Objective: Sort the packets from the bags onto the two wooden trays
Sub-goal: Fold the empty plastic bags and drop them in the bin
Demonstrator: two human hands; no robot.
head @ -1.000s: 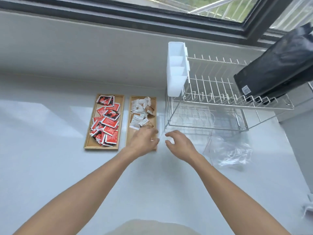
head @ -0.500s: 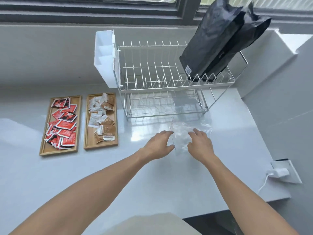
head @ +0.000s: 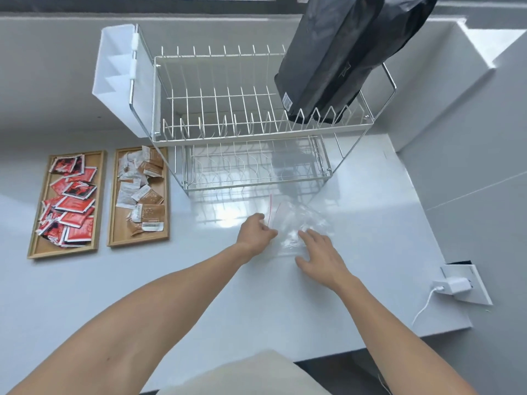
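Note:
Two wooden trays lie side by side at the left of the white counter. The left tray (head: 100, 201) holds several red packets (head: 72, 205). The right tray (head: 166, 212) holds several white and brown packets (head: 142, 192). A clear plastic bag (head: 296, 220) with a red zip line lies flat in front of the dish rack, and it looks empty. My left hand (head: 255, 232) pinches the bag's left edge near the zip. My right hand (head: 319, 252) rests flat on the bag's lower right part, fingers spread.
A wire dish rack (head: 256, 129) stands behind the bag, with a white cutlery holder (head: 119, 78) on its left end and black bags (head: 339, 49) leaning on its right. A wall socket with a white charger (head: 456, 286) sits at the right. The counter's front edge runs near my body.
My hands left the right-hand tray and moved right to the clear bag. The view swung right with them. My left hand has closed on the bag's edge.

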